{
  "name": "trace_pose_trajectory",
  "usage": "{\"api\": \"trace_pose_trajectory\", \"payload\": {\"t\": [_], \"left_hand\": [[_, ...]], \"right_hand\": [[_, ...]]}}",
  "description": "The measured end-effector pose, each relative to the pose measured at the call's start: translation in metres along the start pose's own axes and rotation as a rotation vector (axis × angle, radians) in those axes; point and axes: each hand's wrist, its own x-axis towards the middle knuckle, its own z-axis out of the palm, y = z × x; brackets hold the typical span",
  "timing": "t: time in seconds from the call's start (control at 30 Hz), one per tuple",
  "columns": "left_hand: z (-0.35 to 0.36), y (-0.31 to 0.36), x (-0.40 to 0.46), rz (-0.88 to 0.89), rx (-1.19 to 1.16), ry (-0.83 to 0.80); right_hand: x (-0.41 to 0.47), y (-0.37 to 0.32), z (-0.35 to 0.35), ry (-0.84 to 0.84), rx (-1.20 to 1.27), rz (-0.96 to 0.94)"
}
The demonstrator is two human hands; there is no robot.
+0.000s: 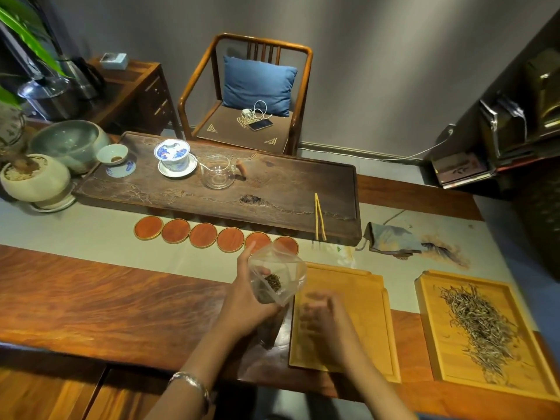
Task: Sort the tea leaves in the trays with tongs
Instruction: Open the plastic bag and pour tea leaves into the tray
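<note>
In the head view, the left hand [242,301] grasps a clear bag [277,278] with dark tea leaves [273,282] beside the near tray [374,322]; the right hand [321,316] is blurred, so I cannot tell its fingers. This looks like preparation: next, probably emptying the bag, then taking the tongs [319,216] from the tea board [339,177]. Pale leaves [480,322] lie in the far-right tray [424,328].

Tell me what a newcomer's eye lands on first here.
The left hand holding a clear plastic bag of dark tea leaves at the centre. Right of it, a pale wooden tray bearing a heap of long silvery tea leaves. Behind, a row of round orange coasters along the dark carved tea board.
</note>
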Motion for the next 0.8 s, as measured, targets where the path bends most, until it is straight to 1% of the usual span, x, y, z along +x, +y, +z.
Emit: {"api": "trace_pose_trajectory", "payload": {"t": [0.07, 0.1, 0.13, 0.23, 0.27, 0.37, 0.5, 0.57, 0.63, 0.73, 0.8], "left_hand": [[0.001, 0.003, 0.000, -0.004, -0.005, 0.013], [0.002, 0.004, 0.000, -0.001, 0.002, 0.021], [0.002, 0.007, -0.001, 0.005, 0.007, 0.025], [0.002, 0.014, -0.003, 0.037, 0.008, 0.052], [0.002, 0.018, -0.004, 0.045, 0.009, 0.064], [0.002, 0.030, -0.004, 0.076, 0.012, 0.073], [0.001, 0.048, -0.004, 0.150, 0.033, 0.058], [-0.003, 0.058, -0.006, 0.168, 0.027, -0.005], [-0.009, 0.066, -0.008, 0.156, 0.006, -0.079], [-0.024, 0.065, -0.012, 0.135, -0.037, -0.095], [-0.029, 0.058, -0.014, 0.080, -0.075, -0.145]], "right_hand": [[-0.011, 0.024, 0.026, -0.115, -0.152, -0.057], [-0.011, 0.030, 0.041, -0.145, -0.163, -0.093], [-0.009, 0.032, 0.055, -0.135, -0.173, -0.108], [0.006, 0.025, 0.077, 0.039, -0.260, -0.124], [0.010, 0.023, 0.080, 0.079, -0.260, -0.093], [0.017, 0.021, 0.082, 0.108, -0.174, -0.046], [0.019, 0.017, 0.072, 0.126, -0.113, -0.134], [0.018, 0.012, 0.064, 0.090, -0.036, -0.162], [0.013, 0.006, 0.052, 0.049, 0.035, -0.182], [0.001, 0.001, 0.028, 0.006, 0.070, -0.194], [-0.007, 0.001, 0.006, -0.023, 0.097, -0.182]]}}
